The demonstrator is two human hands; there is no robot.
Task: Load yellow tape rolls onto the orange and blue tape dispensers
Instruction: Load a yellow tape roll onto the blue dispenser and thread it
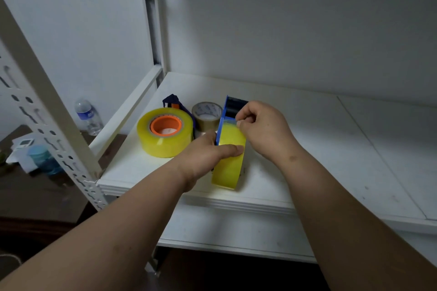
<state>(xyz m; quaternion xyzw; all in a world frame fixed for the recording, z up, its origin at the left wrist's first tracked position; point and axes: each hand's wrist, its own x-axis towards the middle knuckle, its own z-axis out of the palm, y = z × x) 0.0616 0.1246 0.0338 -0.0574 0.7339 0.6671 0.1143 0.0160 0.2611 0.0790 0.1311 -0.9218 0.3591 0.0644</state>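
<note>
White shelf (307,149): both hands' grips pinch yellow roll (230,160), brown roll (207,114) seemingly behind.

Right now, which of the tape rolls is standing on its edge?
The yellow roll on the blue dispenser, held between both hands. The other yellow roll and the brown roll lie flat.

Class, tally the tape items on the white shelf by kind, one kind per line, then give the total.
Yellow tape rolls: 2 (one flat on the orange dispenser, one upright on the blue dispenser)
Brown tape rolls: 1
Tape dispensers: 2 (orange, blue)
Total: 5
</note>
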